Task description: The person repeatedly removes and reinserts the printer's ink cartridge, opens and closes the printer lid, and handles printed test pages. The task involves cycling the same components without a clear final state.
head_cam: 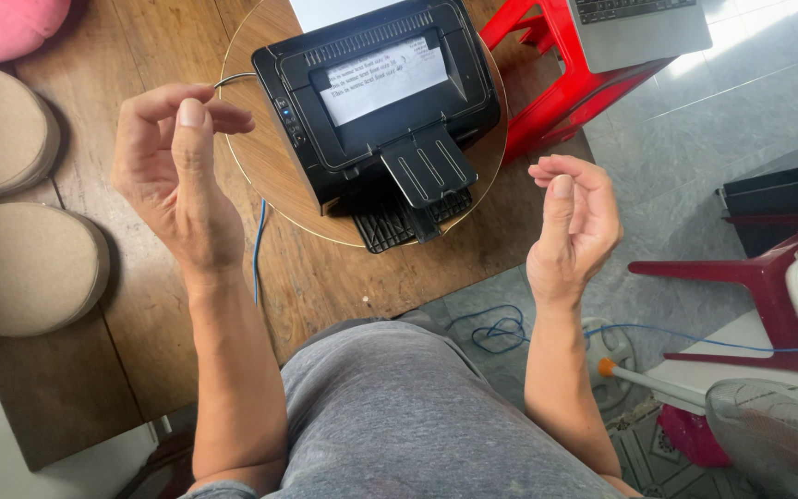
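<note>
1. Black boxy plastic desktop printer (385,102) sat on a round wooden board (260,176) atop the brown wooden table (140,305), a printed white sheet (382,79) already lying in its output slot, not yet taken out
2. Its fold-out tray pointed toward the person, between both raised hands and clear of every fingertip
3. Left hand (177,185) hovered with fingers loosely curled, grasping nothing
4. Right hand (573,226) likewise half-curled and empty, near the table's edge
</note>
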